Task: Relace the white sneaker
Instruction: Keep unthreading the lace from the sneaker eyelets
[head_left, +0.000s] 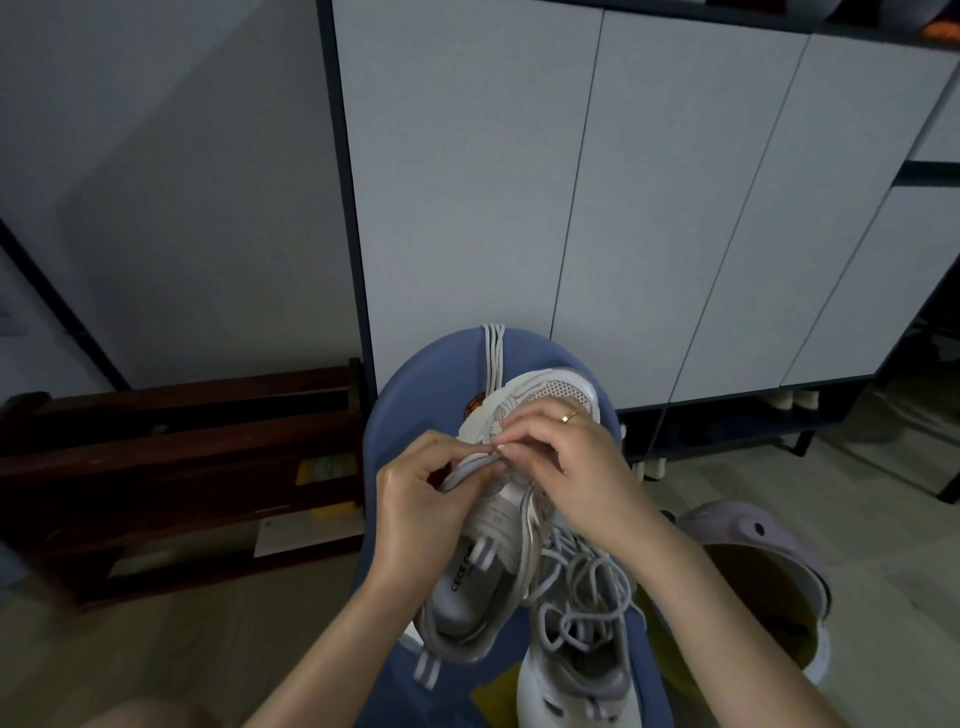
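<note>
From the head camera, a white sneaker (498, 525) lay on a blue stool (410, 395), its toe toward the far edge of the seat and its heel opening toward the near edge. The insole (460, 582) showed printed letters inside the opening. Both hands met over the sneaker's tongue area, about the middle of the seat. The left hand (415, 499) had its fingers curled, thumb and forefinger pinching a bundle of white lace (470, 465) at the left side of the eyelets. The right hand (566, 457), a gold ring (571, 416) on one finger, had its fingertips bent down and pinching at the same lace where the two hands touched; what exactly sat under its fingertips could not be told. Several lace strands (492, 358) ran from the toe straight over the far edge of the stool. A second sneaker (582, 654) stood just beside the first, at the near right of the seat, with loose lace (587, 587) piled on its opening. To the right of the stool, on the floor, sat a lilac clog (753, 540). A dark wooden rack (171, 467) stood to the left, and a white cabinet (571, 208) rose behind the stool.
</note>
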